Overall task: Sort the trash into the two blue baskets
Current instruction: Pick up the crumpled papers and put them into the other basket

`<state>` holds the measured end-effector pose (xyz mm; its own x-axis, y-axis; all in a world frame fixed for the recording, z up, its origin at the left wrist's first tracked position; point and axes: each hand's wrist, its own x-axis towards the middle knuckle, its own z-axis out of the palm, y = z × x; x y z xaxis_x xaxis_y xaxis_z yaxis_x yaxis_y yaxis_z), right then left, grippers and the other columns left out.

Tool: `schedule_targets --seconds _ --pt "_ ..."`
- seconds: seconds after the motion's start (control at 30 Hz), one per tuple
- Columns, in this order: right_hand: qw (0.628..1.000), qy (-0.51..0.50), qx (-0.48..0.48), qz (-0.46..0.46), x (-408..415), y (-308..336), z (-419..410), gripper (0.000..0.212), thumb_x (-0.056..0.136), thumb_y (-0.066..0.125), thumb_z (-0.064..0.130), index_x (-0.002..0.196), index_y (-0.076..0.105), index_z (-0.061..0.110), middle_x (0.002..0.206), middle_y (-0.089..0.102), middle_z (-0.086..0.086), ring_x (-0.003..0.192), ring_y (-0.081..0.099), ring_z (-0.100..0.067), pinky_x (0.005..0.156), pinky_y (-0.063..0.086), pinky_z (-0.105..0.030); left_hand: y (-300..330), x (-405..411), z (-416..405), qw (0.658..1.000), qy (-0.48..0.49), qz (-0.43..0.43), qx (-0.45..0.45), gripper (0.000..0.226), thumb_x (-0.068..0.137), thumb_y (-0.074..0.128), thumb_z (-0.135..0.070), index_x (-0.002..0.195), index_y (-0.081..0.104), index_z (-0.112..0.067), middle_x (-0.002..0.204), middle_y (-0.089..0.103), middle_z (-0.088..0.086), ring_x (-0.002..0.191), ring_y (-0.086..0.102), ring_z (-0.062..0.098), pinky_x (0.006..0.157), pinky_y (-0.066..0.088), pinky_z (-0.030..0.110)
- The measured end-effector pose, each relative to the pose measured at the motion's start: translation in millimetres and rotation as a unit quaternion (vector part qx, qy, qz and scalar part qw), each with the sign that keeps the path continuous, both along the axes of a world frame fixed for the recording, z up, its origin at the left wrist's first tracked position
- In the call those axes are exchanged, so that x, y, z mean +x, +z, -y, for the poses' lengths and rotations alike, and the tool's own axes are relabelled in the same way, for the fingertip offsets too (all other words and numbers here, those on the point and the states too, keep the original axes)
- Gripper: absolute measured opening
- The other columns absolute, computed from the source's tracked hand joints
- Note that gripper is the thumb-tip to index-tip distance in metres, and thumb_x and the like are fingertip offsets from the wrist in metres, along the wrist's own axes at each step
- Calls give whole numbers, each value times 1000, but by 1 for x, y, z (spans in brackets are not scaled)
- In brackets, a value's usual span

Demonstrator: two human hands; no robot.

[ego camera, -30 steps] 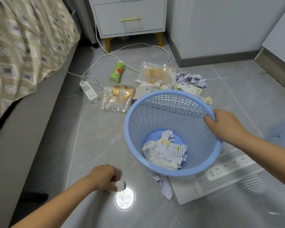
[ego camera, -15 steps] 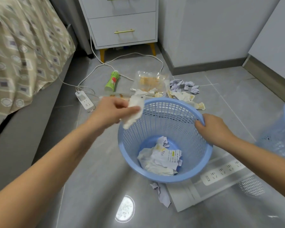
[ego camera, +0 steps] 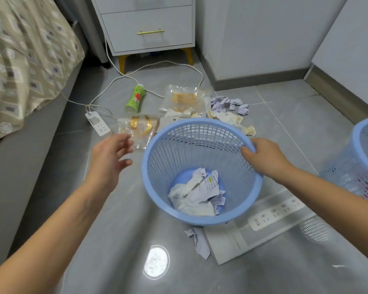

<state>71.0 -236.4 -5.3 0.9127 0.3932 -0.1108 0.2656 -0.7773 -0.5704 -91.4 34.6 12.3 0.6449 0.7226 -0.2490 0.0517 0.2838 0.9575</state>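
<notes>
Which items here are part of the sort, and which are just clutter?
Job: near blue basket, second blue basket, paper in the basket, green bottle, two clear wrappers, crumpled paper pile, paper scrap.

Clutter: small power strip, long power strip, nightstand, bed.

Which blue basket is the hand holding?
The middle basket with crumpled paper inside; the right hand grips its rim. The other basket sits untouched at the right edge.

A home bedroom: a bed (ego camera: 19,60) with patterned cover beside a white nightstand (ego camera: 147,24) on a grey tiled floor (ego camera: 285,128).
</notes>
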Motion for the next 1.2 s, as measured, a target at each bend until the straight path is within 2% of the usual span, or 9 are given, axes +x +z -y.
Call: schedule_targets --seconds 0.1,0.2,0.27,0.37,0.47,0.57,0.77,0.97,1.2 --pt "1000 -17 9 11 7 0 0 26 89 52 21 83 61 -3 75 57 -14 70 50 -27 53 32 -31 -49 -22 -18 985 14 -162 -56 12 87 54 -17 76 59 -18 70 56 -3 52 53 5 45 43 17" --pt "999 -39 9 19 15 0 -1 24 88 53 19 76 60 -1 68 52 -13 66 47 -28 49 32 -27 -97 -37 -4 935 -156 -317 27 11 90 57 -18 82 64 -16 80 61 0 65 54 10 56 48 23" --pt "998 -57 16 16 22 0 -1 22 87 53 18 74 59 1 63 49 -11 65 47 -28 53 32 -30 -115 -43 21 886 -302 -325 137 7 86 62 -19 81 68 -19 71 66 -10 62 57 3 55 50 20" --pt "996 -79 33 5 29 -1 0 19 87 52 19 76 59 4 67 50 -12 66 48 -28 61 37 -29 -126 -45 67 785 -473 -300 265 12 68 73 -40 77 67 -33 68 66 -22 64 60 -5 71 53 18" --pt "997 -70 17 8 30 -1 -1 19 88 51 19 81 60 4 71 53 -12 69 49 -28 61 35 -29 -142 -41 104 700 -518 -322 373 40 67 69 -58 91 64 -26 87 63 -13 78 58 5 75 51 25" --pt "998 -64 8 14 29 -1 -2 19 89 50 18 75 54 6 61 46 -6 67 45 -27 50 29 -30 -155 -35 122 664 -475 -392 423 51 68 59 -65 95 58 -22 98 60 -3 92 59 18 74 46 29" --pt "998 -61 6 20 28 -2 -4 19 89 49 18 74 53 6 57 43 -1 58 42 -23 49 29 -29 -168 -18 117 735 -445 -420 294 34 69 68 -50 64 52 -20 70 57 -5 77 61 15 59 40 22" --pt "998 -57 10 23 29 -3 -5 17 89 49 18 79 55 6 70 51 -10 69 47 -28 62 31 -27 -168 -24 93 825 -386 -383 156 25 75 73 -34 75 70 -9 69 68 5 56 63 15 66 56 28" --pt "998 -53 -1 25 32 -7 -6 18 90 49 19 80 54 6 76 53 -12 70 47 -27 62 30 -28 -151 -64 38 874 -157 -370 273 7 81 68 -26 76 68 -23 69 68 -6 64 62 12 69 50 28"
